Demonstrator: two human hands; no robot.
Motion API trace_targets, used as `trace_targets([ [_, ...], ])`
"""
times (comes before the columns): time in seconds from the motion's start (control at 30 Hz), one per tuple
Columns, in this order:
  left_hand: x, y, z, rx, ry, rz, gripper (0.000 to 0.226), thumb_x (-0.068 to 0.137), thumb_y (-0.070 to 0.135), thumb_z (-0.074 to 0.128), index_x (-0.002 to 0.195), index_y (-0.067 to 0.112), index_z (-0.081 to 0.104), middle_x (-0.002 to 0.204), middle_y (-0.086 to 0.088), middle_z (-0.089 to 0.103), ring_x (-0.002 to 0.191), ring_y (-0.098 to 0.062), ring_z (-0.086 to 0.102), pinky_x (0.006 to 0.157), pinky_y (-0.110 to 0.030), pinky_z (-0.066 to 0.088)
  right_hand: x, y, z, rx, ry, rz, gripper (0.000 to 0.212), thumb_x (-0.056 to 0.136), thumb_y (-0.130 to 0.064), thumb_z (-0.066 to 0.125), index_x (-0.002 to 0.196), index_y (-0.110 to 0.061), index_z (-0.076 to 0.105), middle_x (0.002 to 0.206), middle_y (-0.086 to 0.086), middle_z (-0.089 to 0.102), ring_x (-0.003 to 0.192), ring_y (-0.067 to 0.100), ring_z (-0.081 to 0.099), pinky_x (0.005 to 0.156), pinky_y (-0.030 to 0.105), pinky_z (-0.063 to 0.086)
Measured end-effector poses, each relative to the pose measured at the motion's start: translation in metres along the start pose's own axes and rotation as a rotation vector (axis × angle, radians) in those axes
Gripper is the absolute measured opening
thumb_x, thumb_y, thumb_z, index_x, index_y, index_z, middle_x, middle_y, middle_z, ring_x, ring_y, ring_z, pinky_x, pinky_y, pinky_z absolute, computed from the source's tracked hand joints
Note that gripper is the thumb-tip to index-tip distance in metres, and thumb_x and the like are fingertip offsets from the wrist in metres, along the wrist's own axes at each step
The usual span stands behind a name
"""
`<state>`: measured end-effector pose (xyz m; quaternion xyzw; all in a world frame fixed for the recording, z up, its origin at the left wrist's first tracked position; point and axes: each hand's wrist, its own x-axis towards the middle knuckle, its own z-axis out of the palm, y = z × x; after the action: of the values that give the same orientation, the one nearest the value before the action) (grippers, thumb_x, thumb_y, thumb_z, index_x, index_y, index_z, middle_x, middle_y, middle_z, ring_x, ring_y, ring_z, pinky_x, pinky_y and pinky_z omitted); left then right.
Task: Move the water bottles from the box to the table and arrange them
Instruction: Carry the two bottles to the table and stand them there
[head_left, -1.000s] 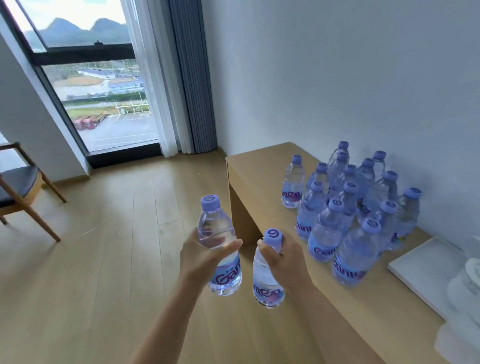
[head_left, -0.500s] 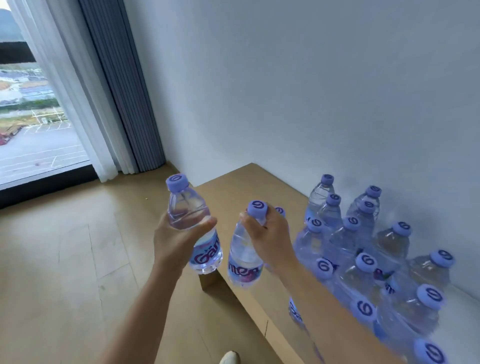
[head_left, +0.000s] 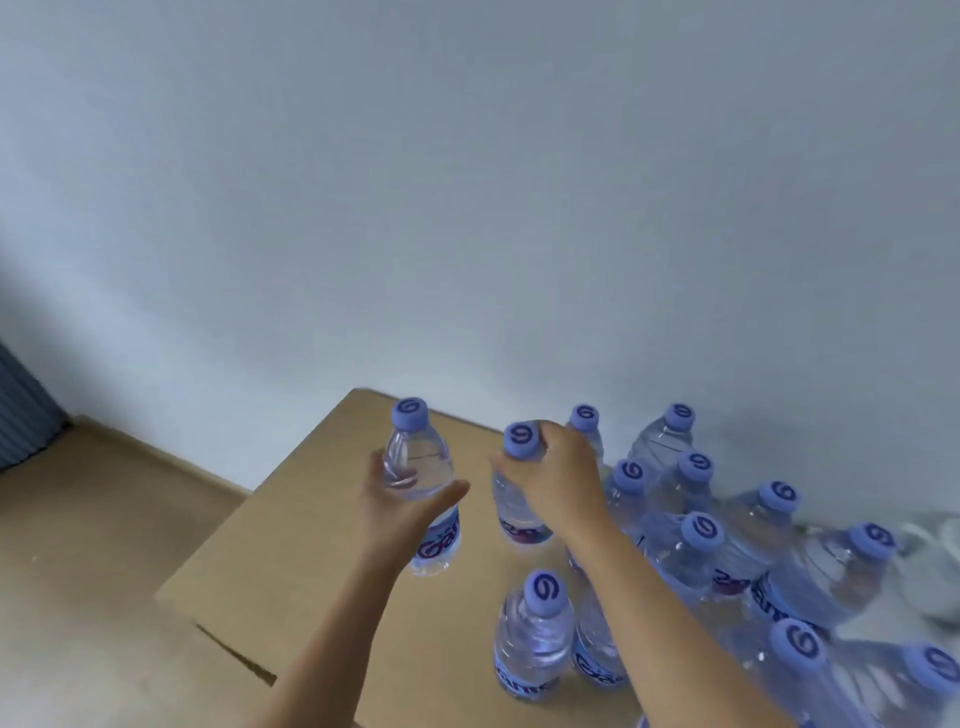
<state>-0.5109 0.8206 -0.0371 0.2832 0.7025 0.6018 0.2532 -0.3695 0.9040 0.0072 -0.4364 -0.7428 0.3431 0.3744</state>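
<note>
Water bottles, two, are held upright over the wooden table (head_left: 291, 551), apart from each other. Left hand (head_left: 402, 512) grasps the left bottle (head_left: 420, 483) round its body, thumb across the front. Right hand (head_left: 558, 480) grips the right bottle (head_left: 517, 499) at the neck, fingers curled just under the cap. Whether either base touches the top: cannot tell. Cluster of standing bottles (head_left: 727, 540) fills the far right side by the wall (head_left: 467, 182); one bottle (head_left: 535, 634) stands nearer the front edge.
</note>
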Motion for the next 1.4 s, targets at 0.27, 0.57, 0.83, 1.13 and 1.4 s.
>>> trace_targets([
  [0.27, 0.020, -0.053, 0.058, 0.012, -0.253, -0.009, 0.060, 0.056, 0.007, 0.089, 0.096, 0.027, 0.050, 0.090, 0.003, 0.063, 0.077, -0.004, 0.064, 0.063, -0.018, 0.046, -0.004, 0.035, -0.006, -0.351, -0.039, 0.248, 0.040, 0.074, -0.026, 0.072, 0.060, -0.017, 0.035, 0.055, -0.005, 0.039, 0.050, 0.009, 0.036, 0.044, 0.019, 0.025],
  [0.57, 0.013, -0.061, 0.061, -0.056, -0.326, -0.017, 0.062, 0.049, 0.020, 0.080, 0.103, 0.024, 0.049, 0.095, -0.001, 0.064, 0.078, -0.006, 0.064, 0.063, -0.015, 0.047, -0.017, 0.030, -0.011, -0.444, -0.101, 0.313, 0.032, 0.084, -0.027, 0.062, 0.071, -0.018, 0.034, 0.069, -0.006, 0.038, 0.066, 0.016, 0.039, 0.053, 0.024, 0.030],
  [0.83, -0.012, -0.003, 0.045, 0.000, -0.196, 0.232, 0.073, 0.063, 0.047, 0.068, 0.127, 0.023, 0.043, 0.127, 0.013, 0.046, 0.112, 0.007, 0.043, 0.089, -0.006, 0.031, -0.054, 0.003, -0.057, -0.254, 0.134, 0.232, 0.038, 0.090, -0.035, 0.057, 0.121, -0.013, 0.054, 0.118, -0.001, 0.059, 0.108, 0.013, 0.054, 0.080, 0.019, 0.037],
  [1.13, -0.158, 0.076, 0.114, -0.061, -0.610, 0.567, 0.016, 0.080, 0.025, 0.063, 0.096, 0.029, 0.059, 0.097, 0.022, 0.062, 0.097, -0.003, 0.058, 0.080, -0.013, 0.040, -0.236, 0.011, -0.195, -0.266, 0.545, 0.388, 0.025, 0.088, -0.029, 0.060, 0.106, -0.012, 0.063, 0.098, -0.003, 0.065, 0.097, 0.016, 0.060, 0.080, 0.024, 0.045],
  [1.4, -0.417, 0.056, 0.187, 0.003, -1.316, 0.559, 0.018, 0.083, 0.019, 0.067, 0.091, 0.033, 0.061, 0.097, 0.012, 0.067, 0.098, -0.014, 0.061, 0.088, -0.033, 0.047, -0.501, 0.030, -0.285, -0.311, 0.899, 0.803, 0.027, 0.091, -0.030, 0.054, 0.113, -0.015, 0.059, 0.107, -0.006, 0.060, 0.095, 0.008, 0.053, 0.075, 0.018, 0.035],
])
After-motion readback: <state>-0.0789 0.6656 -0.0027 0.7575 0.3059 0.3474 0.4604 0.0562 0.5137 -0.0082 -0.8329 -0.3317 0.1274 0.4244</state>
